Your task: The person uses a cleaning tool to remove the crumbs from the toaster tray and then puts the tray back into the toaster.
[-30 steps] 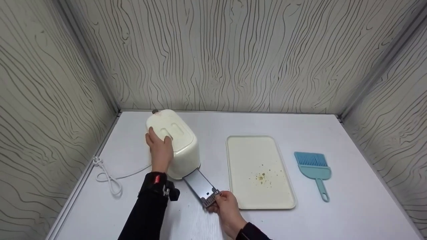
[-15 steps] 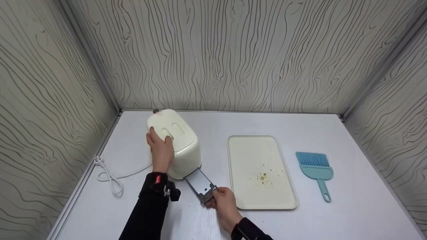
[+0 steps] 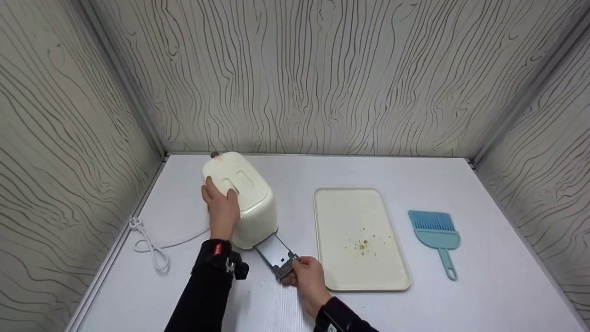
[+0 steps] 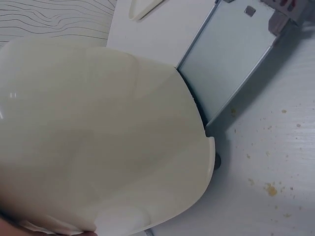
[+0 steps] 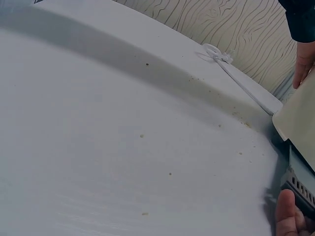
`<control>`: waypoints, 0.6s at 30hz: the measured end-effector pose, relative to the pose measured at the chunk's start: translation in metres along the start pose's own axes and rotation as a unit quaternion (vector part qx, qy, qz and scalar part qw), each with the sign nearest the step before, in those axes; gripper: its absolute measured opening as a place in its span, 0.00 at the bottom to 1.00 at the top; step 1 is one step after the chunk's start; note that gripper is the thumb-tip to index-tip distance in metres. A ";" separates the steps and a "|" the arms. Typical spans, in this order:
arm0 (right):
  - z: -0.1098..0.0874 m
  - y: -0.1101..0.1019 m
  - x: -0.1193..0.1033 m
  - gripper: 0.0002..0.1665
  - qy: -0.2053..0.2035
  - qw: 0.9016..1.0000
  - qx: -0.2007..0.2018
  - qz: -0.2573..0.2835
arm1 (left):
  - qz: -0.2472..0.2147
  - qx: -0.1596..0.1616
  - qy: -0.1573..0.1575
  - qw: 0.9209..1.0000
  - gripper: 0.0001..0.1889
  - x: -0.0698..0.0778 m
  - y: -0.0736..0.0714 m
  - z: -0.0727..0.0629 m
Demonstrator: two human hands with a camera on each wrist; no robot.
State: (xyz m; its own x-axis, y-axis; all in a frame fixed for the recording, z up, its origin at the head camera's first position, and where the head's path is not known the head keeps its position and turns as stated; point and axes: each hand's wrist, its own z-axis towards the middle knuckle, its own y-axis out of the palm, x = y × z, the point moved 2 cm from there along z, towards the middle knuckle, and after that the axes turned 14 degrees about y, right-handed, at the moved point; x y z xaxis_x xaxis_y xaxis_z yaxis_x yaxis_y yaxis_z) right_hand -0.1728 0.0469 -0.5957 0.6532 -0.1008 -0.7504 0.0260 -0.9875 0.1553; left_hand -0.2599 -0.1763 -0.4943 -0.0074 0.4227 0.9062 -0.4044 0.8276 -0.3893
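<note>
A cream toaster point(image 3: 254, 221) with a lid on top stands at the left of the white table, turned at an angle. My left hand point(image 3: 223, 210) holds it from above, thumb on the lid and fingers over the left side. From the toaster's near end sticks out a metal crumb tray point(image 3: 273, 251) with a slotted grey end. My right hand point(image 3: 309, 281) pinches that end, thumb on top. In the left wrist view, the inner part of the tray point(image 4: 229, 59) is hidden inside the toaster point(image 4: 108, 132).
Right of the toaster lies a cream flat tray point(image 3: 345, 207) with crumbs point(image 3: 362, 246) on it. Beyond it is a blue-green hand brush point(image 3: 435, 237). A white power cord point(image 3: 150, 244) lies at the left. Loose crumbs point(image 4: 270, 189) dot the table near the toaster. Patterned walls point(image 3: 295, 78) close off back and sides.
My right hand has moved slightly up and left with the crumb tray, which now sticks out of the toaster a little less. The left hand and toaster have stayed in place.
</note>
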 end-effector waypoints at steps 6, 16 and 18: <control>0.004 0.003 0.002 0.15 -0.010 1.000 -0.010 0.007 | 0.001 0.001 -0.004 1.000 0.40 -0.001 -0.002 0.001; 0.007 0.012 -0.001 0.18 -0.015 1.000 -0.014 0.009 | 0.006 0.005 0.001 1.000 0.41 0.000 0.000 0.000; 0.007 0.013 -0.002 0.19 -0.018 1.000 -0.014 0.012 | 0.007 0.004 0.004 1.000 0.40 0.001 0.001 -0.001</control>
State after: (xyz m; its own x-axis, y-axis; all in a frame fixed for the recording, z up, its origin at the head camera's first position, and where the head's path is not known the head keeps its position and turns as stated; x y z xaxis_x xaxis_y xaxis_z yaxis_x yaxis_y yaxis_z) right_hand -0.1790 0.0333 -0.5962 0.6257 -0.1287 -0.7694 0.0323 -0.9812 0.1904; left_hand -0.2597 -0.1752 -0.4939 -0.0060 0.4364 0.8997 -0.4120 0.8188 -0.3999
